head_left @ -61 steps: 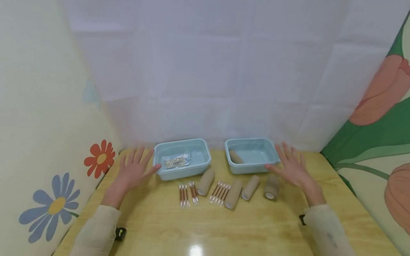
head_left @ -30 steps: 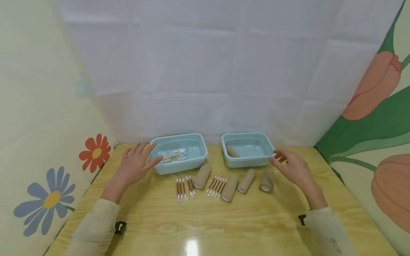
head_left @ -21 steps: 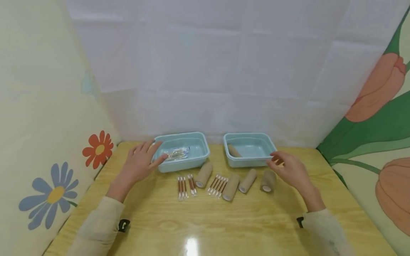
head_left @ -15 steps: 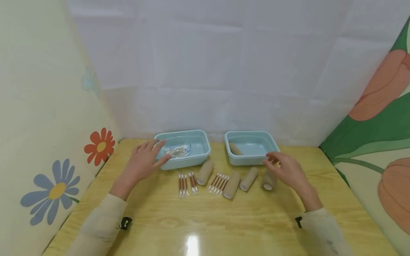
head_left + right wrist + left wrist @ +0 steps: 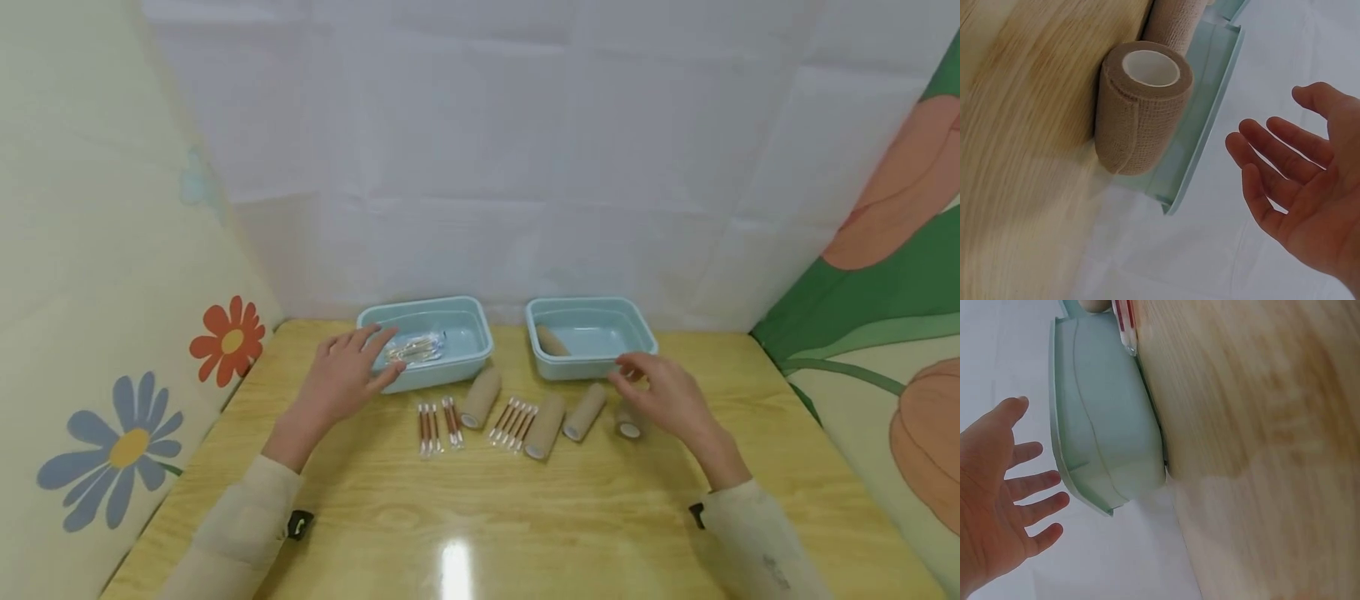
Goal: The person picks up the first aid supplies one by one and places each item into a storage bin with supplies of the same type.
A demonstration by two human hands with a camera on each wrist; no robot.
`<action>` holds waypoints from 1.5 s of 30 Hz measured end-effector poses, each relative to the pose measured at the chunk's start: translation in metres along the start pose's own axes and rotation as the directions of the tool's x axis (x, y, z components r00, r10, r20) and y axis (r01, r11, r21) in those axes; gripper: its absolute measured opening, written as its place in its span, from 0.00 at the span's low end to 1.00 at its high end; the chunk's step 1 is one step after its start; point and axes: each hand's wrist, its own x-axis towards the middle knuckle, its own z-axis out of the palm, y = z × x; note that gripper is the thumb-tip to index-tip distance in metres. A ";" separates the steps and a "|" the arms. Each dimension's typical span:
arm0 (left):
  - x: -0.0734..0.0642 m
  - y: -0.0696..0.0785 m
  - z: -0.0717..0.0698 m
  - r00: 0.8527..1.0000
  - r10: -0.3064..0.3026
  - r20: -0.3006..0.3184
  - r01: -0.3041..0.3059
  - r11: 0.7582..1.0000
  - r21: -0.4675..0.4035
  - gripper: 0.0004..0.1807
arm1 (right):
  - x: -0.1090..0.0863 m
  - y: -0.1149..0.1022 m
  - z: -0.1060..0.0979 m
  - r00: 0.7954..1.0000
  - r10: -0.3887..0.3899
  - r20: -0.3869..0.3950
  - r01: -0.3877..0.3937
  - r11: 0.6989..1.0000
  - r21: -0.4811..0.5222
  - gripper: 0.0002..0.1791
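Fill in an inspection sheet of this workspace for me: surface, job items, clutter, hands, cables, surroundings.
Surface: wood-grain table, a bright reflection near the front.
Job items: left tray holds a clear packet of thin sticks; right tray holds one roll. In front lie four tan rolls and some wrapped swabs.
Clutter: nothing seen.
Hands: left hand beside the left tray, fingers spread; right hand above the rightmost roll, apart from it. Neither holds anything.
Cables: nothing seen.
Surroundings: white sheet behind, painted flowers at both sides.
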 end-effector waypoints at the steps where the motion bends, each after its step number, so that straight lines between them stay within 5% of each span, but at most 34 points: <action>1: -0.001 0.001 -0.001 1.000 0.009 -0.015 -0.009 1.000 0.004 0.35 | 0.001 0.000 0.000 1.000 0.004 0.001 -0.004 1.000 -0.002 0.19; 12: -0.008 0.021 -0.017 0.985 0.070 -0.160 -0.065 0.997 0.031 0.27 | 0.003 0.017 0.004 0.995 0.081 -0.055 -0.082 0.997 -0.002 0.18; 22: 0.000 0.037 -0.023 0.986 0.101 -0.130 -0.105 0.994 -0.025 0.23 | 0.007 0.033 0.001 0.992 0.104 -0.070 -0.100 0.993 0.064 0.24; 28: 0.006 0.048 -0.015 0.974 0.155 -0.163 -0.173 0.979 -0.105 0.18 | 0.004 0.050 0.004 0.984 0.159 -0.083 -0.149 0.982 0.112 0.29; 32: 0.004 0.057 -0.009 0.980 0.137 -0.142 -0.161 0.971 -0.177 0.17 | 0.004 0.065 0.001 0.979 0.191 -0.077 -0.177 0.971 0.158 0.31; 36: 0.001 0.063 -0.008 0.989 0.088 -0.116 -0.115 0.963 -0.243 0.16 | 0.005 0.072 0.000 0.962 0.272 -0.034 -0.250 0.920 0.303 0.34; 40: -0.002 0.066 -0.007 0.995 0.055 -0.078 -0.078 0.943 -0.324 0.16 | 0.008 0.072 0.003 0.922 0.387 -0.003 -0.345 0.825 0.449 0.36; 45: -0.004 0.070 -0.002 0.997 0.071 -0.015 -0.071 0.904 -0.423 0.18 | 0.012 0.070 0.007 0.892 0.453 -0.004 -0.374 0.740 0.559 0.34</action>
